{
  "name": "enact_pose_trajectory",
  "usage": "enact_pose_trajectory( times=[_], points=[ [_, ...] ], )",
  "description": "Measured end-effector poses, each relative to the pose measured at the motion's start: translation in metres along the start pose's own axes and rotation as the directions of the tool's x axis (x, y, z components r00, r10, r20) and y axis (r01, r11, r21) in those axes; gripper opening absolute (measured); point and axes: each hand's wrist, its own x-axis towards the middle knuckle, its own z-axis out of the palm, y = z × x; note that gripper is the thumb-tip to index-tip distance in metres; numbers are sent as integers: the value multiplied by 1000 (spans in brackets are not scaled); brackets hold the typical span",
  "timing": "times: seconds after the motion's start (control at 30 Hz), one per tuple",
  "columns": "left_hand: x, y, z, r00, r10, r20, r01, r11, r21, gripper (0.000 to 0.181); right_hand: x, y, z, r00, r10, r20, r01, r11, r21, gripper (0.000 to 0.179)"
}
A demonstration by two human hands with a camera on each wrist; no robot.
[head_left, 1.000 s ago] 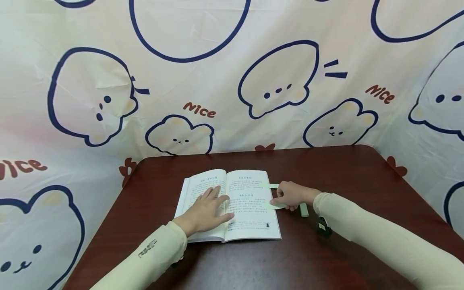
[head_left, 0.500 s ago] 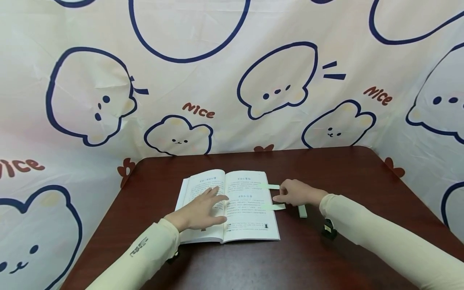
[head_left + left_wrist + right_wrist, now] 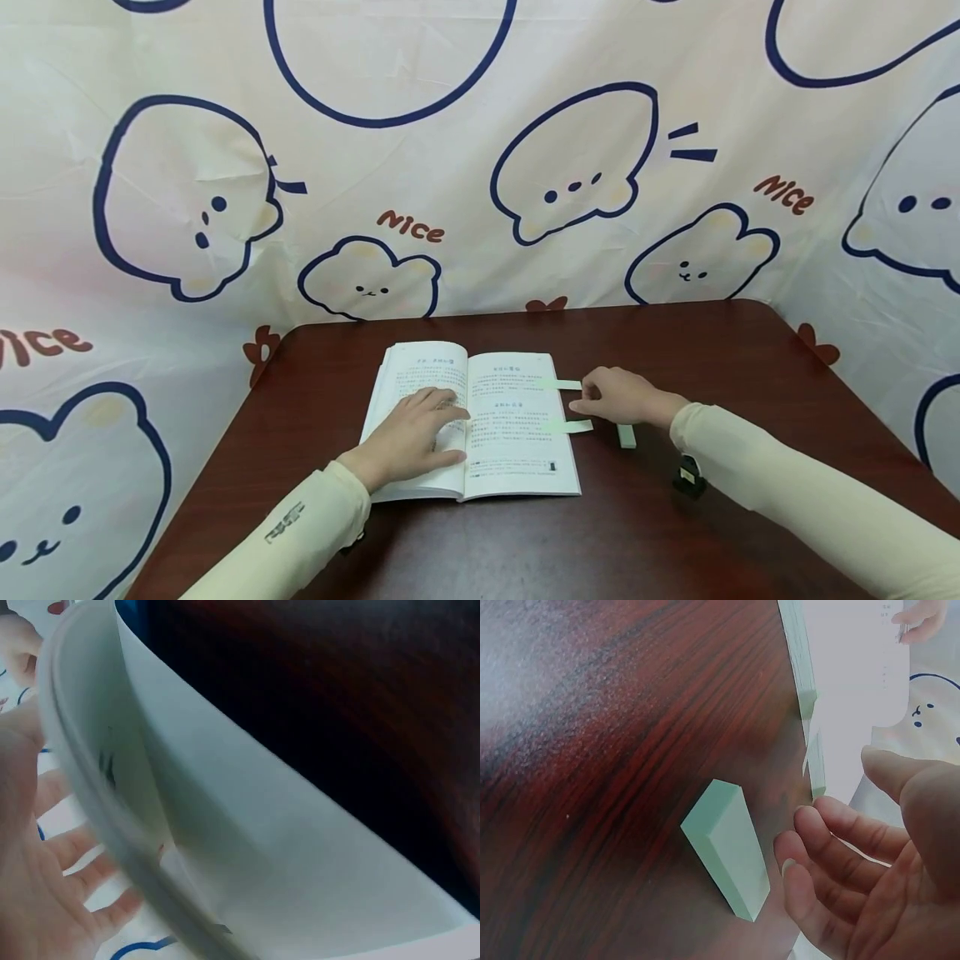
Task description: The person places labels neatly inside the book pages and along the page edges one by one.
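An open book (image 3: pixel 517 479) with printed pages lies on the table. My left hand (image 3: pixel 412 437) rests on its left page, fingers spread and fairly straight; in the left wrist view the hand (image 3: pixel 52 877) shows beyond the curved page edges. Two pale green sticky strips, an upper one (image 3: pixel 567 385) and a lower one (image 3: pixel 577 427), stick out past the right page's edge. Just right of them hovers my right hand (image 3: pixel 622 396), holding nothing, its fingers (image 3: pixel 847 817) loosely bent and the thumb apart. Below that hand lies a pale green sticky-note pad (image 3: pixel 731 851).
The dark reddish-brown table (image 3: pixel 510 558) has a glossy wood-grain surface. A cream cloth (image 3: pixel 465 192) printed with cartoon bears hangs behind the table and along its sides.
My right hand has come off the lower sticky strip and moved slightly right. My left hand has slid a little left, and the left page's upper edge sits higher in view.
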Motion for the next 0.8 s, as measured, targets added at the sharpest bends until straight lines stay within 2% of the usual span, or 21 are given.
enact_pose_trajectory(
  times=[0.17,0.47,0.6,0.8],
  points=[
    [-2,8,1,999,-21,-31,21,1000,18,40,-4,-4,-5,1000,-18,-12,18,1000,-3,33],
    [-7,28,5,994,-107,-28,107,994,-13,22,-12,-8,-10,1000,-17,-12,17,1000,-9,30],
    [-11,37,6,991,-122,-46,123,992,7,29,-15,-8,-10,1000,-25,-19,25,1000,2,29],
    [-16,46,11,990,-133,-39,135,989,55,47,-18,-4,-5,1000,-3,-30,4,1000,11,29]
  ],
)
